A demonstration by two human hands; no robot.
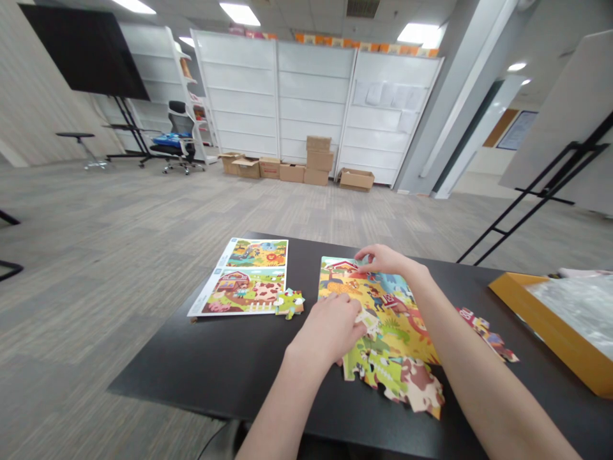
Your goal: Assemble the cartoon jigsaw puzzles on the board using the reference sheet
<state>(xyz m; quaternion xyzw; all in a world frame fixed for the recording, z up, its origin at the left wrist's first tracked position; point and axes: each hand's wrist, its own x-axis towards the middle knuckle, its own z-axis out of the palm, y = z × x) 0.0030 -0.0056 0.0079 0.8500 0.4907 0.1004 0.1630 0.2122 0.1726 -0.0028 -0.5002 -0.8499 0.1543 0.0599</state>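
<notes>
A bright picture board (402,342) with savanna animals lies on the black table, and several jigsaw pieces rest on it. My right hand (383,259) is at its far edge, fingers bent and pinched at a barn-roof puzzle piece (341,266). Over the board's left side, my left hand (338,322) is closed on a pale green-white puzzle piece (368,321), partly hidden by the fingers. Joined green and cow-patterned pieces (395,377) overlap the board's near edge. A red barn piece (393,303) lies mid-board. My right forearm covers part of the board's right side.
Left on the table (215,364) lies a picture sheet (249,281), a green puzzle piece (290,302) at its corner. More joined pieces (488,333) lie right of my forearm. An orange box (550,326) with clear plastic stands at the right edge. Cardboard boxes (292,172) line the far shelves.
</notes>
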